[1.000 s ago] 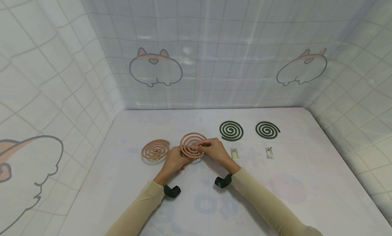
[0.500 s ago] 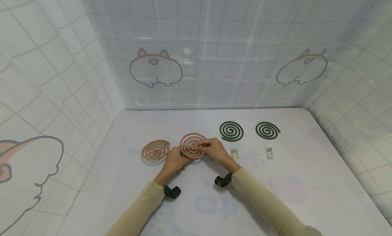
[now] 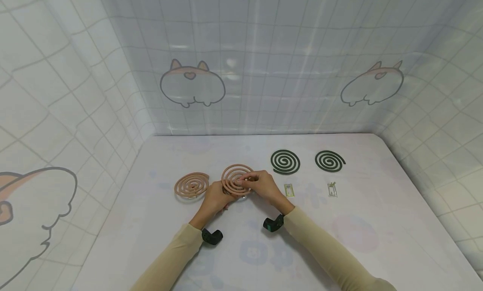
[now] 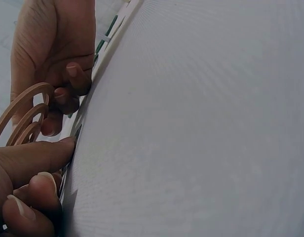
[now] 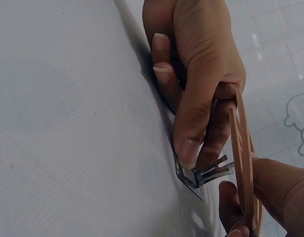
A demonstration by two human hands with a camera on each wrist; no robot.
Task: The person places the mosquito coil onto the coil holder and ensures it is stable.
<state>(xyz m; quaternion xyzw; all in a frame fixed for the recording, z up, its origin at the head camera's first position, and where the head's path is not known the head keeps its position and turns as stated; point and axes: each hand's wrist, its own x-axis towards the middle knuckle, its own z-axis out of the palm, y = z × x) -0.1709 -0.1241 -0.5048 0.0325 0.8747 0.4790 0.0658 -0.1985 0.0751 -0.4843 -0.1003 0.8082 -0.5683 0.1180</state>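
The brown coil point(image 5: 246, 173) was held tilted above the table point(image 3: 151, 198), at the prongs of the metal stand point(image 5: 213, 175); the right hand point(image 3: 263, 185) pinched its centre, the left hand point(image 3: 216, 195) gripped the stand. The coil was probably light, stiff and brittle, best held near the middle

Beige-sleeved left forearm point(image 3: 171, 257) and right forearm point(image 3: 322, 245) reaching forward and converging, left hand point(image 3: 215, 196) with thumb extended and outer fingers point(image 4: 42, 191) curled, right hand point(image 3: 266, 185) turned inward, thumb and index fingertip pinching.
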